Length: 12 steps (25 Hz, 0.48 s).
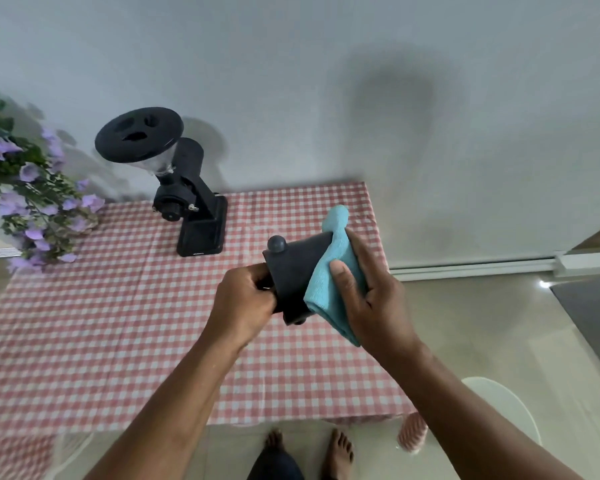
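- Head view showed a black cone-shaped piece (291,275), matte and smooth like moulded plastic, held in the air above the right part of the desk (118,323), well apart from it.
- A round ball knob (276,244) stood out from its upper edge, and a small stub showed at its lower edge.
- The left grip (243,299) was clenched around the cone's near end, fingers curled over it so that this end was hidden.
- The right grip (371,289) grasped a folded turquoise cloth (326,292), soft and finely napped like microfibre, and pressed it against the cone's far side; the thumb lay flat on the cloth and the other fingers were tucked behind it, out of sight.
- One corner of the cloth stuck up past the cone, another hung below the palm.
- The cloth covered the cone's wider end, so its rim could not be made out.
- A pink-and-white checked tablecloth covered the desk; its front right corner drooped in a bunch.
- A black grinder (191,202) stood at the back of the desk, with a flat round lid over a clear funnel-shaped hopper and a slanted body on a rectangular base.
- Purple flowers (32,195) with green leaves were cut off at the left edge.
- A white chair (506,403) showed only in part behind the right forearm.
- Bare feet (340,448) rested on the glossy floor, partly cut off at the bottom.
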### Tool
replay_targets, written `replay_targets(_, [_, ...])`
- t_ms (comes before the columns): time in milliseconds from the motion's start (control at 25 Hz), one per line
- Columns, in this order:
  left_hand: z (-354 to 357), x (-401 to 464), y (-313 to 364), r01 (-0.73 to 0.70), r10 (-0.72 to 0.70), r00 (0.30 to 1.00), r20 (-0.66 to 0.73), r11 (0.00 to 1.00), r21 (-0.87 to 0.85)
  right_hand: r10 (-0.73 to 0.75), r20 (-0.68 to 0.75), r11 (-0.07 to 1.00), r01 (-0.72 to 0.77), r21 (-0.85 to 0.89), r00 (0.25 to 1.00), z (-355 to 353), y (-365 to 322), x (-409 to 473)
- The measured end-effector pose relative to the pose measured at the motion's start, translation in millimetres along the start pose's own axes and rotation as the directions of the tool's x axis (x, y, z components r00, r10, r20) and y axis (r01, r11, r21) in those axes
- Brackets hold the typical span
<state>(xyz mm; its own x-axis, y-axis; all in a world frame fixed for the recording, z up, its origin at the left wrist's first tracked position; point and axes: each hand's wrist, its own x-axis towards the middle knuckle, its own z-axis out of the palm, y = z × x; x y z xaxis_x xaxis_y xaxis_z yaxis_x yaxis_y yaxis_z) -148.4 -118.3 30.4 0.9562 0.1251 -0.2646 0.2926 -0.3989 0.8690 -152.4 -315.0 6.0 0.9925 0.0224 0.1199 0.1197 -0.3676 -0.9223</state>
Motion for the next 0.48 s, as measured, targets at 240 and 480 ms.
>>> replay_targets(240, [0,-6,10,-0.284,0.306,0.951,-0.041,0.920,0.270,-0.422,0.052,0.839,0.412,-0.357,0.905,-13,5,9])
replay_targets(480, [12,-11,7,-0.347,0.354,0.935,0.015,0.906,0.243,-0.223,0.171,0.921,0.265,-0.286,0.960,-29,-12,47])
